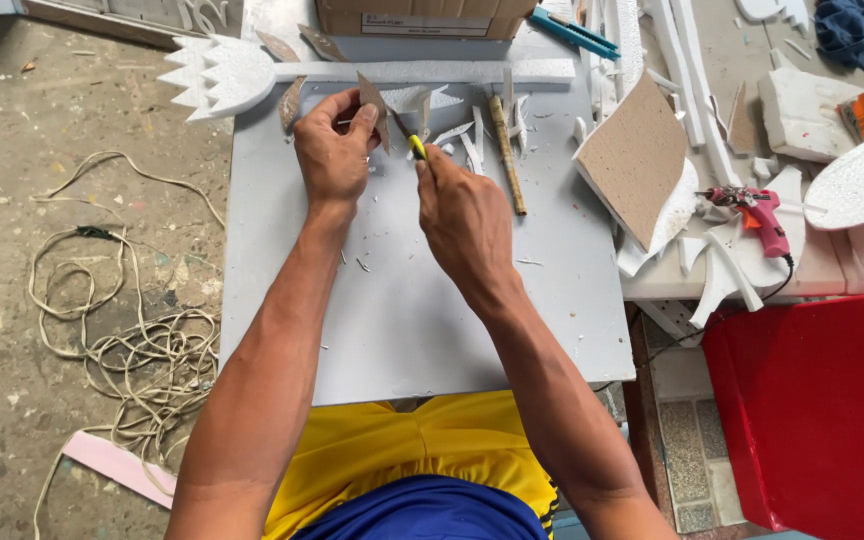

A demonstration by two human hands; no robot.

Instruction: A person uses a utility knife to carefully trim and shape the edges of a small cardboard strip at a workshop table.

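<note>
1. The left hand [332, 150] is pinching a small pointed piece of brown cardboard [372, 105] between thumb and fingers, holding it upright above the grey board [402, 320].
2. The right hand [464, 215] is gripping a yellow-handled knife [410, 140] in a closed fist, with the blade meeting the lower edge of the cardboard piece.
3. White foam scraps [467, 145] are lying on the grey board just beyond both hands, beside a thin wooden stick [508, 155].
4. A long white foam shape with a spiky, leaf-like end [227, 72] is resting across the far edge of the board.
5. A larger brown cardboard sheet [637, 155] is leaning to the right of the board, over more foam offcuts.
6. A pink glue gun [762, 215] is sitting further right, near a red box [822, 420].
7. A tangled pale cord [122, 340] is lying on the concrete floor to the left.
</note>
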